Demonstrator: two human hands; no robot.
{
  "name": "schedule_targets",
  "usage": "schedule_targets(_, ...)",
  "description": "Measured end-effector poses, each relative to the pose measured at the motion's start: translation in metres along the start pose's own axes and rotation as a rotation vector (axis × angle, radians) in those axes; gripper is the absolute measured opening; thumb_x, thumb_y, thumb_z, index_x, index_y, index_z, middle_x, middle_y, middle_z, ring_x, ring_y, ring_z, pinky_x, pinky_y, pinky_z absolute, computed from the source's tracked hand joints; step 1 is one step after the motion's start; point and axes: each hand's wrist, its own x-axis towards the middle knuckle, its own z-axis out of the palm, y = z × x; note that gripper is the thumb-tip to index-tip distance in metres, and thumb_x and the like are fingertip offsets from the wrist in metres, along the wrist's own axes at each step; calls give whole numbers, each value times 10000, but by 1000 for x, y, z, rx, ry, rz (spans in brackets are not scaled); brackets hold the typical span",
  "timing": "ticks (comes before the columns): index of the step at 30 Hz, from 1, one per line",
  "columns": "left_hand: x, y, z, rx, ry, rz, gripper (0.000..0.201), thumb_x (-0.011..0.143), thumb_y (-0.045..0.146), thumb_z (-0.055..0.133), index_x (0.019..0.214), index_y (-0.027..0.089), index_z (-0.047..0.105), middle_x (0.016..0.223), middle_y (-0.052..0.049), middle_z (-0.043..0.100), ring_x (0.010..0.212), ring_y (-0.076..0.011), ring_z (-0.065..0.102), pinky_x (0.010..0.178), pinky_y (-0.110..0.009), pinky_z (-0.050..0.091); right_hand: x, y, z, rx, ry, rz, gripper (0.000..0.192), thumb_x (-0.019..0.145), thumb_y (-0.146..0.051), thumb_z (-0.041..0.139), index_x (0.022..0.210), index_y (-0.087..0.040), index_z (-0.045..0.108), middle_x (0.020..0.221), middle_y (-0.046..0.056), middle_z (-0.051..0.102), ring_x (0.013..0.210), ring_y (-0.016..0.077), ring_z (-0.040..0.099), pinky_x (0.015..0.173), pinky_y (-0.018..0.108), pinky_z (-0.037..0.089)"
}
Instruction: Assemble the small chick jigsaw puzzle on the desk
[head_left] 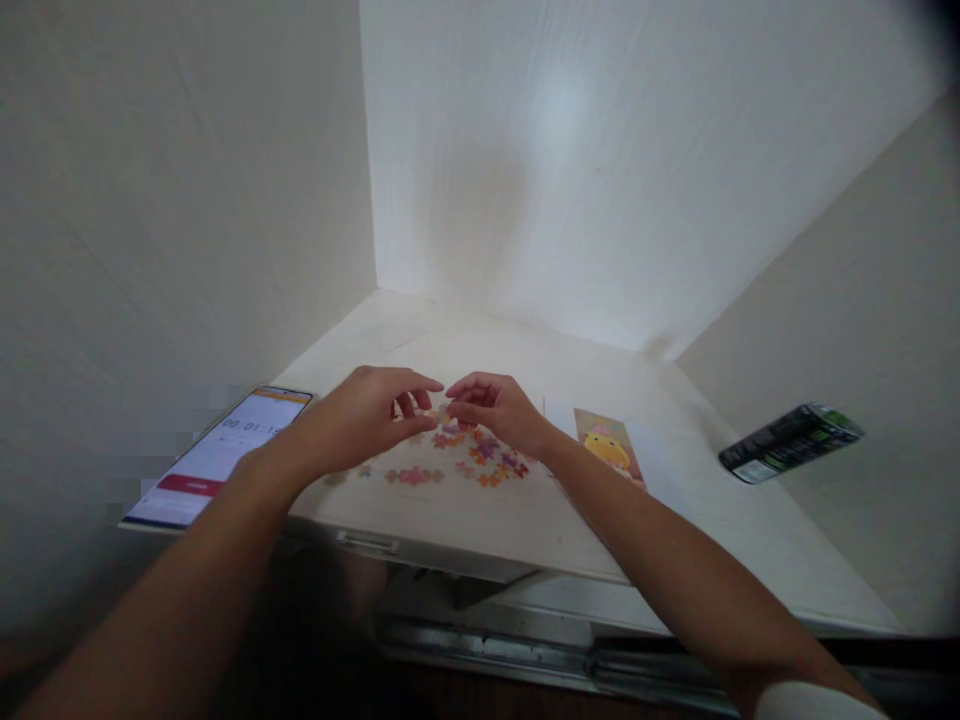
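Observation:
Loose jigsaw puzzle pieces (491, 460) in orange, purple and pink are heaped on the white tabletop, below and between my hands. A short pink-and-orange row of puzzle pieces (415, 476) lies nearer the front edge. My left hand (373, 415) hovers at the left of the heap, thumb and index finger apart, with no piece visible in it. From the right comes my right hand (504, 412), its fingers loosely bent and thumb apart from them. Both hands' fingertips face each other closely. Part of the heap is hidden behind my right hand.
A phone (225, 450) showing a timer lies at the table's left edge. Right of my right forearm is a printed picture (609, 445) of a yellow figure. A dark can (791, 445) stands further right. White walls (480, 150) enclose the table (480, 520).

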Motion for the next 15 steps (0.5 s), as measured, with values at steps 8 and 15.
schedule_targets(8, 4, -5, 15, -23, 10, 76, 293, 931, 393, 543, 1084, 226, 728, 876, -30, 737, 734, -158, 644, 668, -259, 462, 5, 6, -3, 87, -32, 26, 305, 696, -363, 826, 863, -178, 651, 705, -15, 708, 615, 106, 665, 589, 231, 524)
schedule_targets(15, 3, -1, 14, 23, 9, 54, 342, 951, 348, 495, 1226, 217, 649, 1038, -57, 711, 884, -185, 655, 798, -294, 509, 2, 5, -4, 81, -40, 28, 324, 676, -318, 833, 934, -193, 683, 796, 5, 735, 681, 118, 670, 640, 253, 534)
